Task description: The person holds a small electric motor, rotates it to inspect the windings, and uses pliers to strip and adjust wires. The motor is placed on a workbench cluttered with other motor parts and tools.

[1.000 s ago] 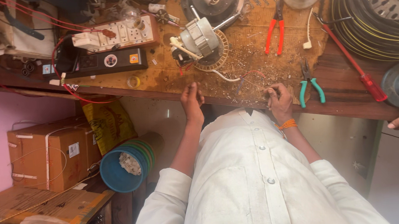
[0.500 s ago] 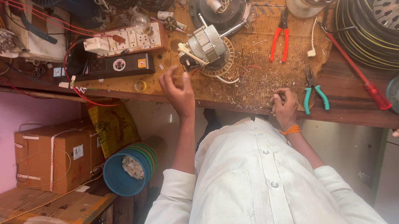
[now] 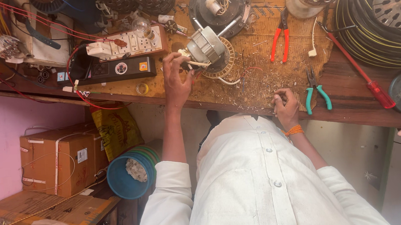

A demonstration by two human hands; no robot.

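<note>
The left hand (image 3: 176, 81) had its grip on one small fan motor (image 3: 205, 46) near the middle of the counter (image 3: 348, 94). The right hand (image 3: 286, 107) was clenched at the counter's near edge. Two pliers lay nearby: one red (image 3: 279, 34), one green (image 3: 315, 91).

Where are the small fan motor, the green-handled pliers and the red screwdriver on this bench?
fan motor (image 3: 204, 46), head view, on its grey metal casing.
green-handled pliers (image 3: 324, 98), head view, on one green handle.
red screwdriver (image 3: 379, 94), head view, on its red handle.
</note>
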